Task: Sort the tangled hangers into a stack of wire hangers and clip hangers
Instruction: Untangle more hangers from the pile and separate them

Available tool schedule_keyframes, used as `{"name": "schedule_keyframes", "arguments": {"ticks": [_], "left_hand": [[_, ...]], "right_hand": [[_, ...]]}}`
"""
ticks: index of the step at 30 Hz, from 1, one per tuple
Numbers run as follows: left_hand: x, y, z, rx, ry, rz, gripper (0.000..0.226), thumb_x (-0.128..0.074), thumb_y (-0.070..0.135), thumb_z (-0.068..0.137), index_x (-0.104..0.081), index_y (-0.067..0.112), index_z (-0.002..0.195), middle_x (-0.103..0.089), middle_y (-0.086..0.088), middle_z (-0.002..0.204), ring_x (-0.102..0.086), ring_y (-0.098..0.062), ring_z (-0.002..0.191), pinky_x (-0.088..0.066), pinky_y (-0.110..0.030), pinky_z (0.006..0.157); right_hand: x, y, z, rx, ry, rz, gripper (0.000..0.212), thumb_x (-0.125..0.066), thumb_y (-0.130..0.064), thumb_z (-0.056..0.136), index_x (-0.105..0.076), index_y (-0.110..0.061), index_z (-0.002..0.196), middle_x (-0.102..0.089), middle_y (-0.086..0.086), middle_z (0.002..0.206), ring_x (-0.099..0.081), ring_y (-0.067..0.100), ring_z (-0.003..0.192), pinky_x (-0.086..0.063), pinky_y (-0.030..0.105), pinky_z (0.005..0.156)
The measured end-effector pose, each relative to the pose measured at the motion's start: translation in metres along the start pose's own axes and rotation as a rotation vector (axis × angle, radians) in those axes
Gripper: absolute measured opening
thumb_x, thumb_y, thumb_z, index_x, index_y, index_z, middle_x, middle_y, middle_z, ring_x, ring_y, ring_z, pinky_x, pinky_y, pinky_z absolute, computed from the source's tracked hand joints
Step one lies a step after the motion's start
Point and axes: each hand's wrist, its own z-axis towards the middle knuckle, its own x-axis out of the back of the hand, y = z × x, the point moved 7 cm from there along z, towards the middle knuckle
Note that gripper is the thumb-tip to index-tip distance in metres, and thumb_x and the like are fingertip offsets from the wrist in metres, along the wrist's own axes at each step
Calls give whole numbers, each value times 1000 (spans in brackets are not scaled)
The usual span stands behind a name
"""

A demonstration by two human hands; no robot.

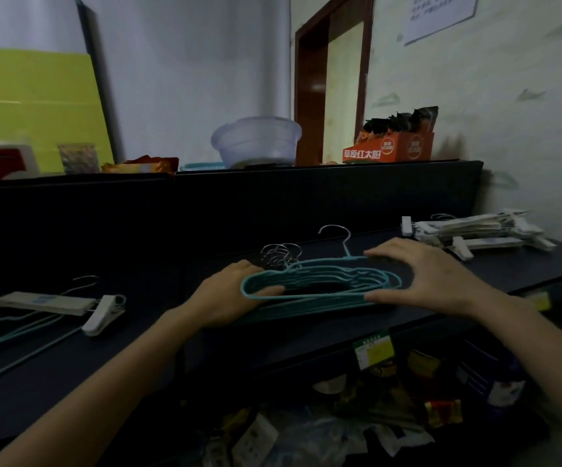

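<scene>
A stack of teal wire hangers with silver hooks lies on the dark shelf in the middle. My left hand grips the stack's left end, thumb over the top hanger. My right hand spans the right end, fingers on the far edge and thumb on the near edge. One hook stands up above the rest. A pile of white clip hangers rests at the far right of the shelf. On the left lie a white clip hanger and a few teal wire hangers, overlapping.
A tall dark back panel rises behind the shelf. On top of it stand a clear plastic bowl, an orange snack box and packets. Below the shelf edge are price tags and packaged goods. A wall closes the right side.
</scene>
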Motion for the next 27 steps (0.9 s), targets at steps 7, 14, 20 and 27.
{"name": "schedule_keyframes", "arguments": {"ticks": [7,14,20,27], "left_hand": [[52,-63,-36,143,155,143,27,-45,33,94,-61,23,113,-61,4,111,-57,-18,102,-47,-36,83],[63,-71,-73,273,232,141,24,-49,32,92,-63,22,108,-63,4,104,-58,-18,97,-48,-39,84],[76,-72,-128,358,355,233,21,-50,31,91,-63,21,105,-62,6,100,-55,-13,94,-44,-28,74],[93,-91,-223,594,376,316,25,-48,35,92,-61,23,109,-61,7,108,-55,-13,100,-47,-29,80]], "right_hand": [[-45,-31,53,123,-116,38,88,-47,-80,60,-39,-35,135,-42,-12,138,-40,11,126,-39,35,103],[-70,-37,70,180,-241,24,107,-33,-92,50,-32,-32,139,-35,-13,143,-36,8,128,-38,31,103],[-61,-79,71,361,-100,31,61,-47,-62,81,-39,-33,135,-35,-14,144,-36,8,129,-37,28,100],[-92,-184,61,615,-60,101,36,-52,-50,87,-55,-32,119,-55,-15,123,-51,7,115,-44,28,90]]}}
